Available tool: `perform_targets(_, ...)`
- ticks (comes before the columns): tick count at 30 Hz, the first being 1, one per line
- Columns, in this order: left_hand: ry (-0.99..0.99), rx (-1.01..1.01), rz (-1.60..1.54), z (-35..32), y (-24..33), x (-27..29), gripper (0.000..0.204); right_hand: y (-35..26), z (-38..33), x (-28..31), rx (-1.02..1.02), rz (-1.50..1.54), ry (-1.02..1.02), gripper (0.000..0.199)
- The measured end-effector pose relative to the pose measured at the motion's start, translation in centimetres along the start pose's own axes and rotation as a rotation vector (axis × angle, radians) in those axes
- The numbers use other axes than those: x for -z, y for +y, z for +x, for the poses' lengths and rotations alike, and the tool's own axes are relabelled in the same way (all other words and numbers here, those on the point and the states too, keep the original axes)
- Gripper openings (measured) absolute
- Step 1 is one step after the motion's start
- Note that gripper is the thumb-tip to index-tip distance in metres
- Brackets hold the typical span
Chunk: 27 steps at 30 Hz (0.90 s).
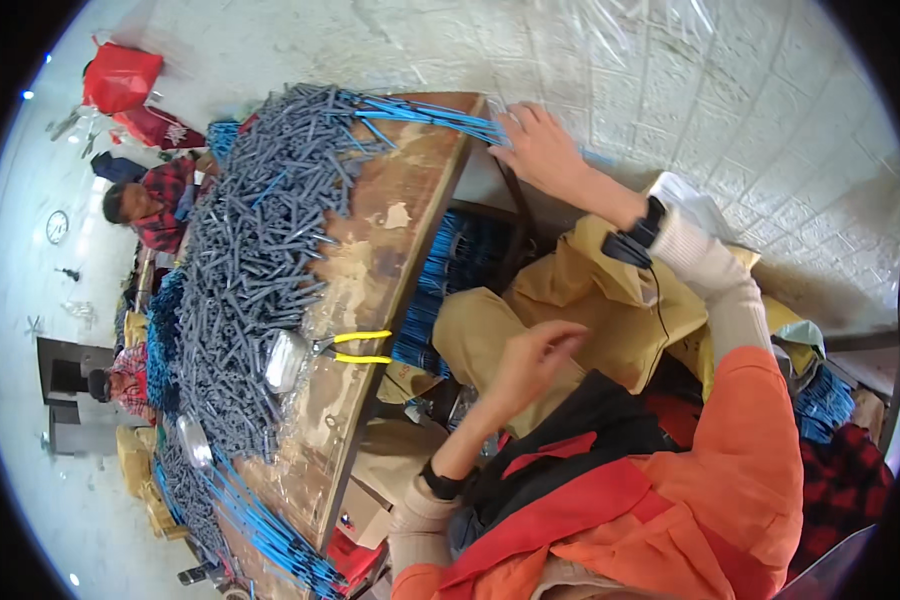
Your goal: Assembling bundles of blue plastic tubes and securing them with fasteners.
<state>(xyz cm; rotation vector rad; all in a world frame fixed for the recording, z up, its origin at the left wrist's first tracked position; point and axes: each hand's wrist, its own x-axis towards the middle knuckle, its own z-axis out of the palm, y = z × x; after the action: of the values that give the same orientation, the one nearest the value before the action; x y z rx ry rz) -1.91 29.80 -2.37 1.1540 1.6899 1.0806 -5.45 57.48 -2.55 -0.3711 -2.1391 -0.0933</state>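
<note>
Several long thin blue rods lie across the table corner at the top, their ends reaching past its edge. My right hand has fingers and thumb closed around those ends. Lower down, my left hand hangs above my lap, beside the tan cloth, with fingers loosely bent and nothing visible in it. A big heap of short grey rod-like pieces covers much of the wooden table. Pliers with yellow handles rest near the table edge, jaws beside a clear plastic-wrapped bundle.
More blue rods lie at the table's lower end, and others are stacked beneath it. A white wall stands beyond my right hand. Two people sit across the heap. A cardboard box is below the table edge.
</note>
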Motion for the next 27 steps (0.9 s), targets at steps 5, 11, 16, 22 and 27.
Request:
perform_targets(5, -0.118, -0.087, 0.097, -2.6, 0.2, 0.8, 0.021, 2.6, 2.9, -9.0, -0.297, 0.062, -0.516, 0.035)
perform_targets(11, 0.091, 0.115, -0.131, -10.5, -6.8, 3.2, 0.022, 3.1, -0.3, -8.0, -0.359, 0.322, -0.467, 0.025)
perform_targets(16, 0.183, 0.108, -0.372, -14.4, -9.8, 3.8, 0.024, -1.8, -0.4, -6.7, -0.392, 0.36, -0.489, 0.021)
perform_targets(22, 0.211, 0.085, -0.461, -17.4, -10.8, 4.2, 0.025, -7.2, 5.2, -8.2, -0.367, 0.438, -0.372, 0.022)
perform_targets(27, 0.251, 0.046, -0.537, -20.1, -13.0, 4.7, 0.025, -10.1, 7.9, -6.8, -0.287, 0.197, -0.412, 0.022)
